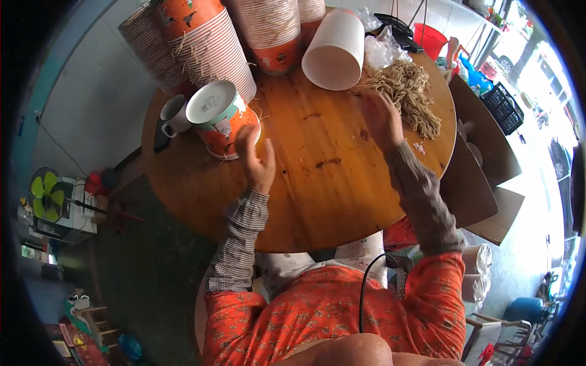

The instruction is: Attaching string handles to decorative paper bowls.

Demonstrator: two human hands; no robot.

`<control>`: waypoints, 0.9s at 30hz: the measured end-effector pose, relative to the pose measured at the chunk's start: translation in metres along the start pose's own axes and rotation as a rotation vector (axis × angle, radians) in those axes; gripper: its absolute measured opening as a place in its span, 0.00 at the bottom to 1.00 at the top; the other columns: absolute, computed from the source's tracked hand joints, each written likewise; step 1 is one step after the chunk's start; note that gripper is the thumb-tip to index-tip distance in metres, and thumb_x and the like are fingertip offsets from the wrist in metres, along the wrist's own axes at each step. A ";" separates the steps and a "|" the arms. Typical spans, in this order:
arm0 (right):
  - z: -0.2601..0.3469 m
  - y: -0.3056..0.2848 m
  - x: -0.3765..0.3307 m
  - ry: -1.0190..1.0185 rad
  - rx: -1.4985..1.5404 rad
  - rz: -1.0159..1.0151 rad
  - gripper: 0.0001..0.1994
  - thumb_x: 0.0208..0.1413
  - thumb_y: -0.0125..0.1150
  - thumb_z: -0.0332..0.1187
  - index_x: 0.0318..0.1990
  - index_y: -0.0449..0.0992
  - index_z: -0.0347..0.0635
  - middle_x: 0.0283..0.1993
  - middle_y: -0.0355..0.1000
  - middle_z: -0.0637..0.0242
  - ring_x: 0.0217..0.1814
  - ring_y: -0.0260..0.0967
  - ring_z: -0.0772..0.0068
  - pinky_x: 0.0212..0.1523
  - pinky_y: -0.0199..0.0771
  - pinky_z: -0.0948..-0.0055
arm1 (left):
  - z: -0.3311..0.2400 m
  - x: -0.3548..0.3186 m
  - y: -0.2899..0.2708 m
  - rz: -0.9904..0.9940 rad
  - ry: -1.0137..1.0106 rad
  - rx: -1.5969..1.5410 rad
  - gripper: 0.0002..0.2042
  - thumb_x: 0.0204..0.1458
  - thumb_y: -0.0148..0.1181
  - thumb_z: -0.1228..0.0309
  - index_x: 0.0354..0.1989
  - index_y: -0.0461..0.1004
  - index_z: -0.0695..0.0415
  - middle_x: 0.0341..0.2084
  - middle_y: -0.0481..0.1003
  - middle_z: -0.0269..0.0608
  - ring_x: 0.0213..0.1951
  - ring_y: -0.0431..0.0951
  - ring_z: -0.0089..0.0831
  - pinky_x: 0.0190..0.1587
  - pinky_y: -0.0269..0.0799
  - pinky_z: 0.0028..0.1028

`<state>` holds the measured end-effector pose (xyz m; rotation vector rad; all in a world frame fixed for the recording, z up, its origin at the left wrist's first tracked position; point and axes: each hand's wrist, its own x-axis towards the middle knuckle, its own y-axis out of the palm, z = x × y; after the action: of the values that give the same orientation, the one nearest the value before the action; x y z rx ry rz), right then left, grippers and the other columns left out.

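My left hand (256, 160) is raised over the round wooden table (329, 195), fingers apart, its fingertips right beside an orange paper bucket (221, 119) lying on its side with its white bottom facing up. It holds nothing. My right hand (383, 119) hovers open at the near edge of a heap of tan twine handles (408, 94) on the table's far right. A white paper bucket (334, 50) lies tipped next to the heap.
Tall stacks of nested orange and white paper buckets (207, 43) crowd the table's far side. A white mug (172, 116) stands left of the orange bucket. Clear plastic bags (381, 46), a red pail (429, 38), cardboard (488, 183) at right, a small fan (47, 194) at left.
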<state>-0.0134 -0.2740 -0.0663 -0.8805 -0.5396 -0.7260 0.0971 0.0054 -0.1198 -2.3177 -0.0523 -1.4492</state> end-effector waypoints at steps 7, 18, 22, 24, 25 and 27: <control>-0.054 0.067 0.133 -0.143 -0.371 -0.054 0.13 0.50 0.54 0.30 0.45 0.73 0.51 0.43 0.69 0.59 0.50 0.67 0.54 0.48 0.71 0.58 | -0.018 -0.024 0.042 0.293 0.028 -0.155 0.08 0.51 0.58 0.76 0.40 0.74 0.60 0.41 0.74 0.45 0.49 0.71 0.45 0.54 0.67 0.39; -0.048 0.094 0.164 -0.374 -0.738 0.059 0.09 0.53 0.50 0.30 0.42 0.70 0.49 0.41 0.67 0.61 0.47 0.69 0.56 0.43 0.73 0.59 | -0.012 -0.017 0.029 0.318 -0.032 -0.140 0.06 0.50 0.59 0.78 0.37 0.73 0.60 0.37 0.73 0.42 0.46 0.72 0.43 0.50 0.71 0.37; -0.048 0.093 0.168 -0.377 -0.752 0.091 0.09 0.54 0.50 0.30 0.43 0.70 0.47 0.41 0.68 0.60 0.46 0.70 0.55 0.41 0.75 0.58 | -0.009 -0.018 0.032 0.315 -0.015 -0.128 0.06 0.50 0.59 0.78 0.37 0.73 0.60 0.37 0.73 0.42 0.46 0.72 0.43 0.49 0.72 0.36; -0.045 0.093 0.171 -0.341 -0.780 0.120 0.09 0.54 0.50 0.30 0.43 0.70 0.46 0.41 0.68 0.59 0.46 0.71 0.54 0.41 0.76 0.58 | -0.007 -0.019 0.032 0.318 -0.015 -0.121 0.06 0.50 0.59 0.78 0.37 0.73 0.59 0.37 0.73 0.42 0.46 0.73 0.43 0.49 0.72 0.36; -0.044 0.093 0.173 -0.316 -0.800 0.150 0.09 0.54 0.49 0.30 0.43 0.70 0.45 0.42 0.69 0.56 0.46 0.71 0.53 0.41 0.76 0.57 | -0.007 -0.019 0.033 0.319 -0.018 -0.128 0.06 0.50 0.59 0.78 0.37 0.73 0.59 0.36 0.73 0.42 0.46 0.73 0.43 0.49 0.71 0.36; -0.043 0.091 0.175 -0.288 -0.823 0.179 0.10 0.55 0.49 0.30 0.43 0.70 0.43 0.42 0.69 0.54 0.46 0.71 0.51 0.42 0.76 0.56 | -0.006 -0.019 0.034 0.324 -0.019 -0.138 0.06 0.50 0.59 0.78 0.36 0.73 0.59 0.36 0.73 0.42 0.46 0.73 0.42 0.49 0.71 0.36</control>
<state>0.1732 -0.3297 -0.0142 -1.7966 -0.3995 -0.6588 0.0913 -0.0246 -0.1453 -2.3144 0.4107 -1.3008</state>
